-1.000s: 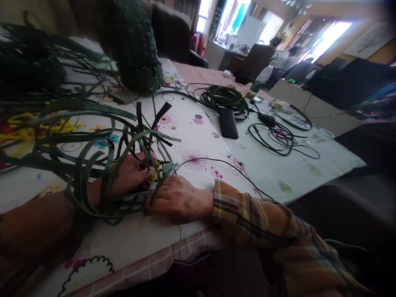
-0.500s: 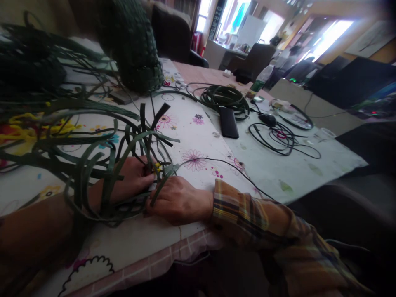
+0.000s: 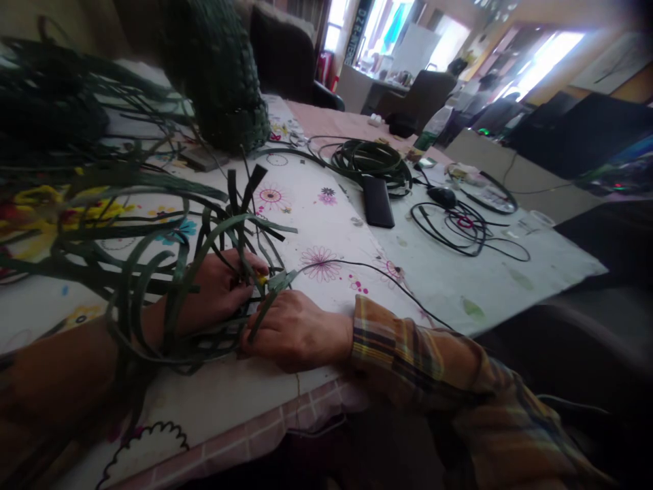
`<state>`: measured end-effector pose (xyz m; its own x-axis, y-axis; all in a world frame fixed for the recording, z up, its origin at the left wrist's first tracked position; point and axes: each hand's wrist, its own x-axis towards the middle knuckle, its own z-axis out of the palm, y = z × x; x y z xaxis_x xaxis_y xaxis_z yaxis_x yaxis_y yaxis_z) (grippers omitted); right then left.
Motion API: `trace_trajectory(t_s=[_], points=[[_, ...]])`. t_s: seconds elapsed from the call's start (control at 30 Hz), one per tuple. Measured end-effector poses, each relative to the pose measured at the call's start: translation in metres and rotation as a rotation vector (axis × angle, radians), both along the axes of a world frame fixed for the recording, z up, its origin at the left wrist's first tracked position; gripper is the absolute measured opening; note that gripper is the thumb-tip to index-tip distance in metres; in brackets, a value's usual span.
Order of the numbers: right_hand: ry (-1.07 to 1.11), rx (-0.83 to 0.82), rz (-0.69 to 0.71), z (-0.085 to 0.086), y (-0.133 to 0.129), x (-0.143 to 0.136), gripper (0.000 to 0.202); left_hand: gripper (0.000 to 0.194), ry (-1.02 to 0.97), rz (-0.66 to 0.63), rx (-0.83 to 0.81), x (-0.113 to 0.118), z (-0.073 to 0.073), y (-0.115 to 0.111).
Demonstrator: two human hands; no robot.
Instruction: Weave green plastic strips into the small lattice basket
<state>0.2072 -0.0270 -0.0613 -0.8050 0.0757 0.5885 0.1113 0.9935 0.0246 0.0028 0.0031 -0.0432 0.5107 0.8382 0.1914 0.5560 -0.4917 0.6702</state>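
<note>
Head camera, near the far windows: a dark sign (image 3: 356, 41) carries pale capitals running down its length — DZR comes through at the top, and the rest is too blurred to read.

The weave of green strips (image 3: 178, 299) lies on the bench (image 3: 352, 248), close to its near edge and between the two hands. Its long axis cannot be told, as fingers and loops cover much of it. The loose strips point several ways: two dark ends stand up and away from the person, crossing lower down; a paler one arches over with its tip to the right; others bend round in loops about the left forearm.

The left hand (image 3: 224, 282) reaches through those loops, thumb and fingers bent beside a small yellow piece (image 3: 262, 279); whether they pinch anything, I cannot tell. The right hand (image 3: 296, 333) is closed on the weave's right edge, knuckles up, one strip slanting across its fingers.

Farther off lie a coil of green strip (image 3: 370, 163) and, just beside it, a dark phone (image 3: 378, 202) — long axis running away from the person.
</note>
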Motion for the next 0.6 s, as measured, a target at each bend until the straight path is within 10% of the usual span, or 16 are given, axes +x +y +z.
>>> trace_trajectory(t_s=[0.4, 0.6], points=[[-0.051, -0.019, -0.002, -0.0015, -0.001, 0.0009, 0.025, 0.024, 0.169, -0.018, 0.186, 0.0006, -0.0007, 0.0016], [-0.049, -0.064, 0.002, -0.0043, -0.0004, 0.0015, 0.026, 0.028, 0.242, 0.09, 0.0, -0.0006, -0.0075, 0.0084]])
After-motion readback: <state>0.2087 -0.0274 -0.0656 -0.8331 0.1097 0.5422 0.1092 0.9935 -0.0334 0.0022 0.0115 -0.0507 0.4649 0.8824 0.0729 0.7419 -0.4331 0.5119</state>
